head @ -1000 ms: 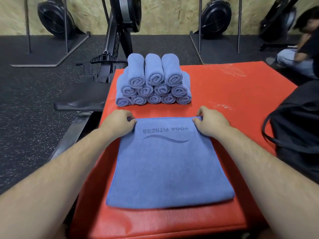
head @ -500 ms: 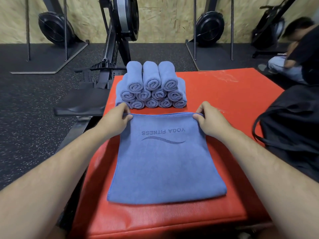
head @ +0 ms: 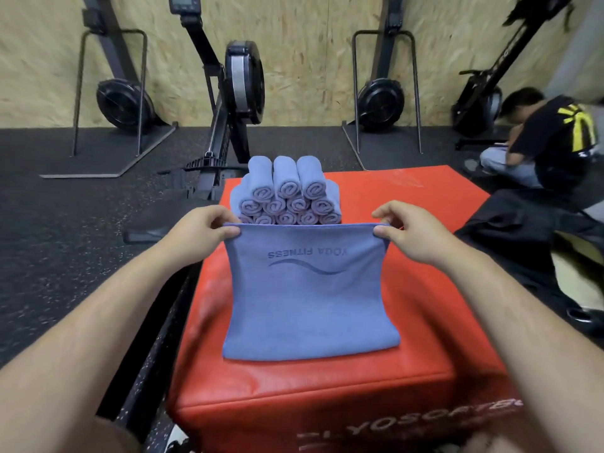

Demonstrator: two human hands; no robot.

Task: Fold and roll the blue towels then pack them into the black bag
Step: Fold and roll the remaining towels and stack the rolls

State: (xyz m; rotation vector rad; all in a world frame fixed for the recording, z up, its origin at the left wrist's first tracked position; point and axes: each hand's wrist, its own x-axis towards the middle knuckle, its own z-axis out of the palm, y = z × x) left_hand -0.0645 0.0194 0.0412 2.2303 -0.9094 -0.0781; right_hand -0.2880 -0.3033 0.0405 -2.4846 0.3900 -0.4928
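Step in hand: folding.

- My left hand (head: 199, 227) pinches the far left corner of the blue towel (head: 307, 299), thumb and curled fingers closed on the hem.
- My right hand (head: 405, 230) pinches the far right corner the same way.
- The far edge is stretched taut between my hands and held up off the red bench (head: 431, 282). The near folded edge lies on the bench, below my wrists.
- The rolled towels (head: 287, 194) are stacked just beyond my hands, between them.
- The black bag (head: 529, 223) sits out past my right hand, off the bench. Nothing packed from this towel yet.

Next, as I judge it: bring both corners toward me together and lay them on the near edge. Keep the tension even so the fold stays square, then roll.
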